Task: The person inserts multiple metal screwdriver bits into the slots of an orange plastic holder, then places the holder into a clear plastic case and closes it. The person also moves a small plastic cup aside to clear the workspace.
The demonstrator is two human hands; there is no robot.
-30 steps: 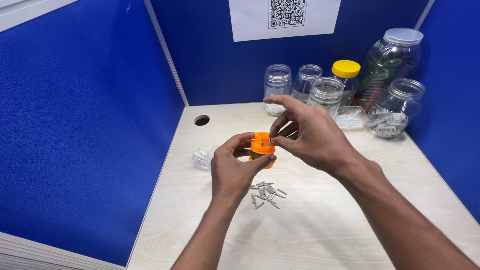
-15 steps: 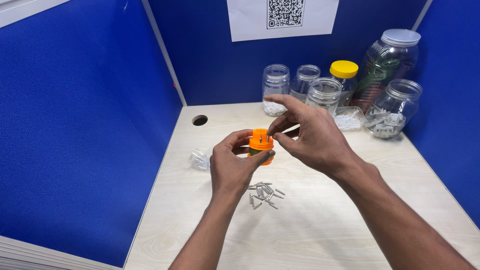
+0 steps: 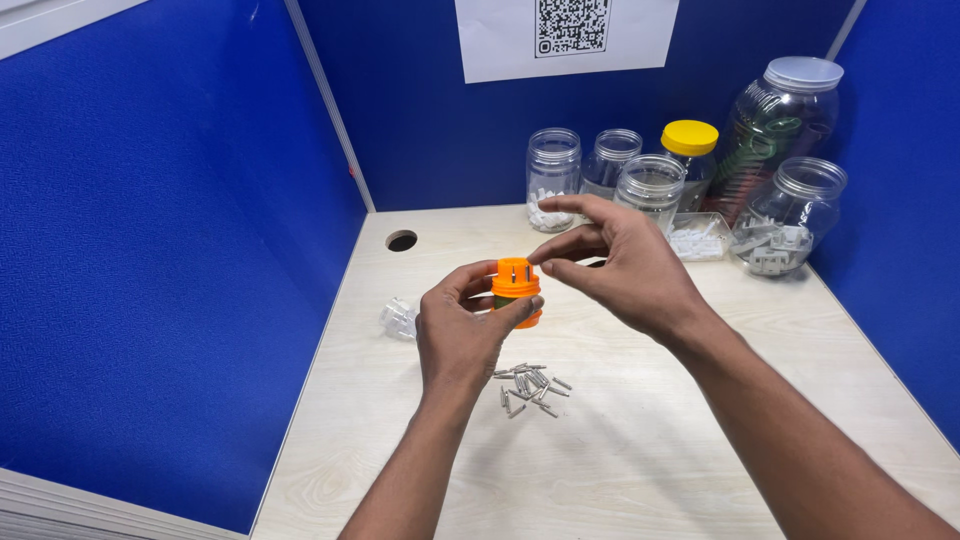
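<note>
**Head view: orange slotted holder gripped, small piece brought to its top**

Head view is centred on the orange slotted holder [image 3: 516,290], which is held upright above the pale wooden desk [image 3: 640,470]. It is clasped by the left hand [image 3: 462,330], fingers wrapped round its lower body, thumb along the side. The right hand [image 3: 620,265] is set just right of the holder top, thumb and forefinger pinched nearly shut; whether a pin is held between them cannot be told, too small.

Judgement: the holder is best kept steady and vertical by the left hand, with a slot turned toward the pinch, so the piece can be lowered straight in, not at a slant. A light pinch is advised.

Below the holder, a loose pile of small grey metal pins [image 3: 528,385] is spread on the desk. Left of the holder, a small clear plastic piece [image 3: 398,318] is lying.

Behind the holder, a white paper sheet with a square black code [image 3: 566,35] is fixed to the blue partition [image 3: 180,230]. Behind and right of the holder, clear plastic jars [image 3: 552,178] are lined up: one yellow-lidded jar [image 3: 690,150], one tall white-lidded jar [image 3: 782,130], a lidless jar of grey parts [image 3: 790,215]. No jar labels are seen.
</note>
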